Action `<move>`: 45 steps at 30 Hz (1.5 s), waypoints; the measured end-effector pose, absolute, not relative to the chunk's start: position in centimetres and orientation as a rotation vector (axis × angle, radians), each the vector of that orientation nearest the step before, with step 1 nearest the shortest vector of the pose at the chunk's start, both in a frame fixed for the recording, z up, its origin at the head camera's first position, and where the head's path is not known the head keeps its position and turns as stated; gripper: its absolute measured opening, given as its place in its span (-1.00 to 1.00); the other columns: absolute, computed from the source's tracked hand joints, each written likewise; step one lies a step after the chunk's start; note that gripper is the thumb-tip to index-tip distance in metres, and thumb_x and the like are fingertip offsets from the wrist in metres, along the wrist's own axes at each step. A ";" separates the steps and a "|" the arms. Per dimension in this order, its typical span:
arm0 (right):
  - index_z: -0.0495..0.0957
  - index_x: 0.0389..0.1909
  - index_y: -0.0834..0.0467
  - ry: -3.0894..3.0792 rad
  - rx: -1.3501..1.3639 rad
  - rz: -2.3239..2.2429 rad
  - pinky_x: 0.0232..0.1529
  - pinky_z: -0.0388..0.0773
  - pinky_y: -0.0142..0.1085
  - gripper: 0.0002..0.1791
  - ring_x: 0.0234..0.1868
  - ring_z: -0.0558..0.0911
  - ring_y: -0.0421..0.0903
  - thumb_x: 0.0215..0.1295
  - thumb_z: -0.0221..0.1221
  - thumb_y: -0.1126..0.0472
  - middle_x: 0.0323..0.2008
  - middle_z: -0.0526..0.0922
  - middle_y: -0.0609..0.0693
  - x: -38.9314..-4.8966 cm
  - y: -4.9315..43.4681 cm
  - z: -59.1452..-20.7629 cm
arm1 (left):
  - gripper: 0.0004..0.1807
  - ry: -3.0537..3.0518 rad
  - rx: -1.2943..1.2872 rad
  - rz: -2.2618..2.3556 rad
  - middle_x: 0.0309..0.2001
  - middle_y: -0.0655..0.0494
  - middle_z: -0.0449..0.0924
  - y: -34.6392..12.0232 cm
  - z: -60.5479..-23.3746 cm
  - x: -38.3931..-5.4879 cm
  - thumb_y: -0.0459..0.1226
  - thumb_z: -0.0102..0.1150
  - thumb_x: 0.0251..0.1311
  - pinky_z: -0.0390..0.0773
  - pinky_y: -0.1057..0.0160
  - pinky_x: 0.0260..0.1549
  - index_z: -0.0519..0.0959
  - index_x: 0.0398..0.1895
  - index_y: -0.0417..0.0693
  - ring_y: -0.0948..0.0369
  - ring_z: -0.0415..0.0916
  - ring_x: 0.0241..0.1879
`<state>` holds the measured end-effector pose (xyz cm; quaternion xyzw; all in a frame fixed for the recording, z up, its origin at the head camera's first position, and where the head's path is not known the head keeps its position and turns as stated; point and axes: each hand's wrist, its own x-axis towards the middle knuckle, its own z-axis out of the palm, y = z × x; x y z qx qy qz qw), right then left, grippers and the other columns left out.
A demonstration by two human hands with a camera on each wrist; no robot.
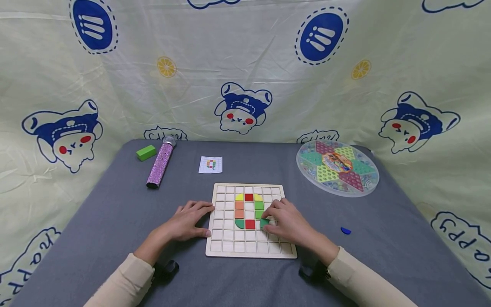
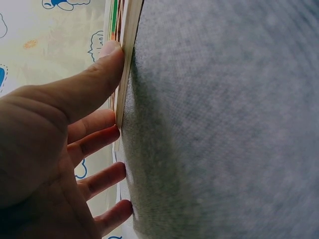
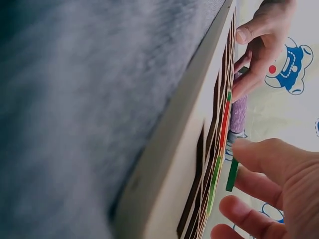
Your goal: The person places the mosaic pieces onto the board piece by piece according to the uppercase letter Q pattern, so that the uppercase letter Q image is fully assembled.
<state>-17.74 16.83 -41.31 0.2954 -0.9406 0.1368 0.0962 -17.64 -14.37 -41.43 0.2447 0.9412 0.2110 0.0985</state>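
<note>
A pale wooden grid board (image 1: pixel 251 256) lies in front of me, with a ring of coloured tiles set in its squares. Among them are a red tile (image 1: pixel 250 224), an orange tile (image 1: pixel 239 205) and a rounded green tile (image 1: pixel 239 224). My left hand (image 1: pixel 187 221) rests at the board's left edge, its thumb and fingertips touching the side. Over the lower right of the ring, my right hand (image 1: pixel 287 221) pinches a dark green tile (image 3: pixel 232 174) between thumb and finger. In the right wrist view that tile stands tilted just above the board's surface.
A small pattern card (image 1: pixel 210 164) lies behind the board. To the left are a glittery purple microphone (image 1: pixel 160 164) and a green block (image 1: pixel 146 152). A round game board (image 1: pixel 339 168) sits at the back right, and a blue half-round piece (image 1: pixel 345 230) at the right.
</note>
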 end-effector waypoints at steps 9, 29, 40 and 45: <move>0.67 -0.34 -0.03 -2.831 0.884 0.392 -0.28 0.28 -0.34 -0.78 -0.34 0.32 -0.22 -0.07 0.38 0.05 -0.37 0.51 -0.15 -18.2 16.2 -41.6 | -0.25 2.791 0.738 0.623 0.34 0.04 0.27 -14.4 -41.4 -17.6 -0.01 0.28 0.08 0.19 -0.13 0.07 0.30 0.34 -0.03 -0.03 0.18 0.28; 0.68 -0.32 -0.06 -2.828 0.892 0.358 -0.32 0.23 -0.37 -0.78 -0.37 0.30 -0.23 -0.05 0.39 0.05 -0.38 0.50 -0.15 -18.3 15.8 -42.0 | -0.25 2.789 0.728 0.629 0.34 0.05 0.27 -14.5 -41.4 -17.6 -0.01 0.29 0.07 0.19 -0.12 0.07 0.31 0.34 -0.03 -0.02 0.18 0.28; 0.68 -0.31 -0.05 -2.813 0.878 0.374 -0.27 0.28 -0.33 -0.76 -0.34 0.34 -0.22 -0.08 0.39 0.06 -0.37 0.52 -0.14 -18.2 16.0 -41.8 | -0.24 2.778 0.726 0.634 0.35 0.05 0.26 -14.5 -41.5 -17.7 0.01 0.27 0.08 0.18 -0.14 0.08 0.30 0.35 -0.02 -0.02 0.17 0.28; 0.67 -0.30 -0.03 -2.844 0.828 0.404 -0.22 0.30 -0.29 -0.74 -0.31 0.34 -0.21 -0.06 0.39 0.03 -0.34 0.53 -0.14 -18.0 16.5 -41.5 | -0.23 2.774 0.726 0.637 0.35 0.06 0.26 -14.5 -41.5 -17.7 0.02 0.27 0.08 0.17 -0.15 0.09 0.30 0.35 -0.02 -0.02 0.17 0.28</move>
